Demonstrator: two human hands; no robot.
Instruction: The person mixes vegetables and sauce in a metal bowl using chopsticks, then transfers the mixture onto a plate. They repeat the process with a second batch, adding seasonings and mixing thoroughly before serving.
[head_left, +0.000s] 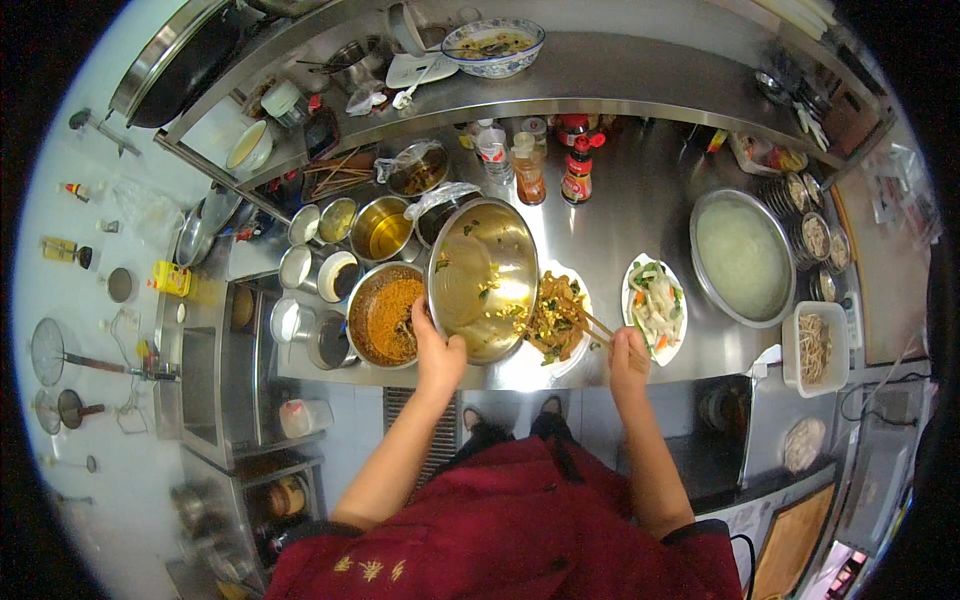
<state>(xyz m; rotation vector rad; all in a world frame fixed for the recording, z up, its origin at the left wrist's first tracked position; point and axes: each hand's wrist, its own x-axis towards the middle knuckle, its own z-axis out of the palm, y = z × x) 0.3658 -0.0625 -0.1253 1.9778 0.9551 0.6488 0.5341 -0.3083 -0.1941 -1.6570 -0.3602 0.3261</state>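
Observation:
My left hand (439, 352) grips the rim of a metal mixing bowl (472, 262), which is tipped to the right. Chopped yellow bits and scraps of green leaf cling to its inside. At its lower right rim lies a white plate (583, 352) heaped with dressed brown food (553, 319), topped with yellow bits and green leaves. Wooden chopsticks (592, 321) are held in my right hand (628, 356), their tips at the food. Just right of that hand sits a white oval plate (627, 300) of pale slices with green and orange vegetable pieces.
A pot of orange-brown seasoning (386, 315) stands left of the bowl, beside several small metal containers and an oil pot (382, 229). Sauce bottles (577, 172) line the back under a steel shelf (615, 75). To the right are a large basin of cloudy liquid (742, 259) and a plastic tub (816, 349).

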